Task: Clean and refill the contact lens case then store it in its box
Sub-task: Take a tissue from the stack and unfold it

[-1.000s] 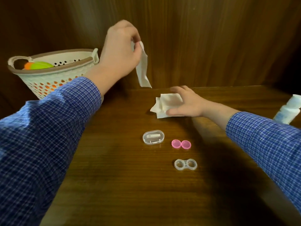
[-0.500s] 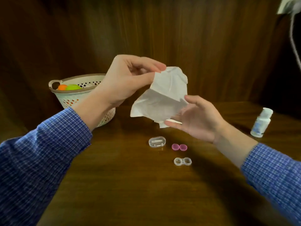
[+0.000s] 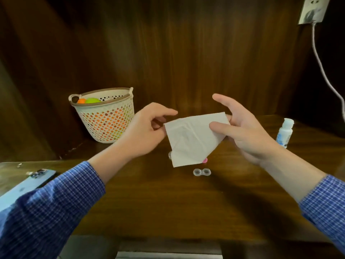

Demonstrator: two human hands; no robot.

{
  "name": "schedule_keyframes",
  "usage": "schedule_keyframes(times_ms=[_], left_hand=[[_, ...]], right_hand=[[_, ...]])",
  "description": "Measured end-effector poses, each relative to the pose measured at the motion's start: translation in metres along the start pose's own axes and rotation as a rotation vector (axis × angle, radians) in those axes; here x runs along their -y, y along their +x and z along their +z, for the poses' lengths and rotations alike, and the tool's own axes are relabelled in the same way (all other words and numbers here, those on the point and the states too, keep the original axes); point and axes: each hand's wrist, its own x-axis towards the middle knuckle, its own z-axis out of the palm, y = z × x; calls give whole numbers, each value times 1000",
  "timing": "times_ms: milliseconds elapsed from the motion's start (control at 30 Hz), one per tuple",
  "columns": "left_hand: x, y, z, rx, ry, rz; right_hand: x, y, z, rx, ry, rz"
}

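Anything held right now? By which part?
White tissue, held above the table: left hand pinches its left edge, right hand pinches its right corner with thumb on top.

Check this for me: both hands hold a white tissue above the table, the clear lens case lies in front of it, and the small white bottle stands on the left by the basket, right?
One slip: the small white bottle stands on the right, away from the basket, as the head view shows. The rest holds: both hands hold the white tissue above the table, with the clear lens case in front.
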Motion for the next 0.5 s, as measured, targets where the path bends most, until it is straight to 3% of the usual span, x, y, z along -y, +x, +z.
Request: schedule_keyframes(times_ms=[200,400,500], left_hand=[[-15,4,21,211,-454,-275],[-7,9,53,266,-890,-530],[2,8,71,327,-1120,-572]], right_hand=[[-6,0,-11,-54,-125,-40],[-31,14,-15,-258,-93,174],[-45,17,-5,-355,-16,261]])
